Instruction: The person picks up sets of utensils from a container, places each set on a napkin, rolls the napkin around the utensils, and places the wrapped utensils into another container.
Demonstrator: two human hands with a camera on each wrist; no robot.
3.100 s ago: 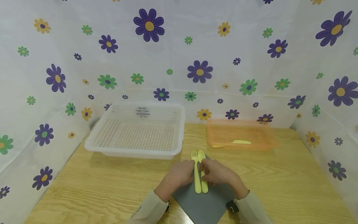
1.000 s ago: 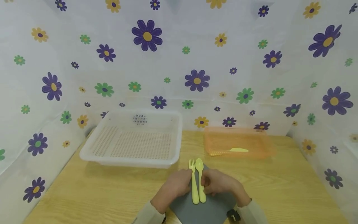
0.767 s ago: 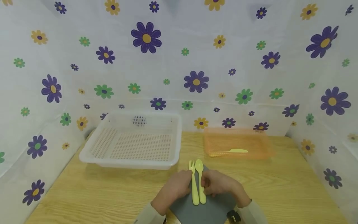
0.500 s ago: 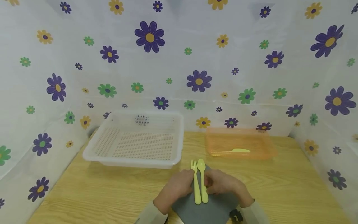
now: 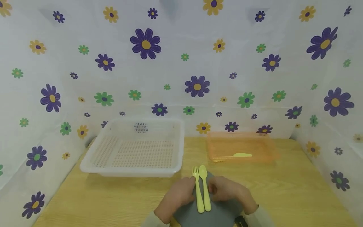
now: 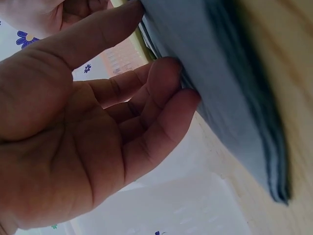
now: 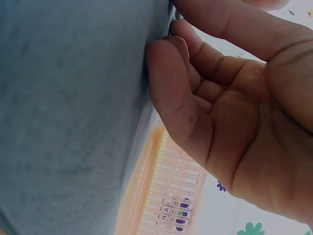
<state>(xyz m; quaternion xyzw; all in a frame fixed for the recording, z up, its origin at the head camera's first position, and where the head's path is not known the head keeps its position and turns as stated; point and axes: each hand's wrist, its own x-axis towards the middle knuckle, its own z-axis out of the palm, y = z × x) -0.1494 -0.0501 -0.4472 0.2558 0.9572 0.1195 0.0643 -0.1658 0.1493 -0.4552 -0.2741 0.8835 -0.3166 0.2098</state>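
Observation:
A folded grey-blue cloth napkin (image 5: pixel 208 219) lies on the table. A pale yellow fork (image 5: pixel 198 195) and a pale yellow spoon (image 5: pixel 206 192) lie on it side by side, handles toward the person. At the fork's left, my left hand (image 5: pixel 181 192) rests with bent fingers, thumb apart from them. In the left wrist view its fingertips (image 6: pixel 166 73) touch the cloth near a yellow edge. To the right of the spoon, my right hand (image 5: pixel 227 189) has its fingers loosely curled. The right wrist view shows its fingertips (image 7: pixel 161 56) against the napkin, nothing visibly held.
A white perforated basket (image 5: pixel 131 171) stands at the back left of the wooden table (image 5: pixel 269 189). At the back right is an orange tray (image 5: pixel 241 135) holding a yellow knife (image 5: pixel 242 155). A flower-patterned white sheet (image 5: pixel 170 69) surrounds the table.
The right hand has drawn back to the right from the spoon's handle, leaving a gap. The left hand stays beside the fork. The whole head view has shifted downward.

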